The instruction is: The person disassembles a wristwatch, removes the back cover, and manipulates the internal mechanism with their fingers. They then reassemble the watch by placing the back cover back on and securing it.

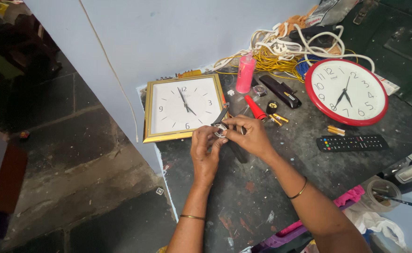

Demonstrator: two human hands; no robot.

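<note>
Both my hands meet over a dark worktop (281, 173) and hold a wristwatch (222, 130) with a round silvery case and a black strap. My left hand (205, 152) grips the watch from below and the left. My right hand (249, 136) pinches it from the right, fingertips on the case. The strap runs up towards a square gold-framed wall clock (183, 107) and down under my right palm.
A round red-rimmed wall clock (346, 91) lies at the right, a black remote (352, 143) below it. A pink bottle (245, 74), red cone-shaped cap (256, 108), black case (281, 91), small batteries (279, 119) and tangled yellow and white cables (285, 51) lie behind. The worktop's left edge drops to a stone floor.
</note>
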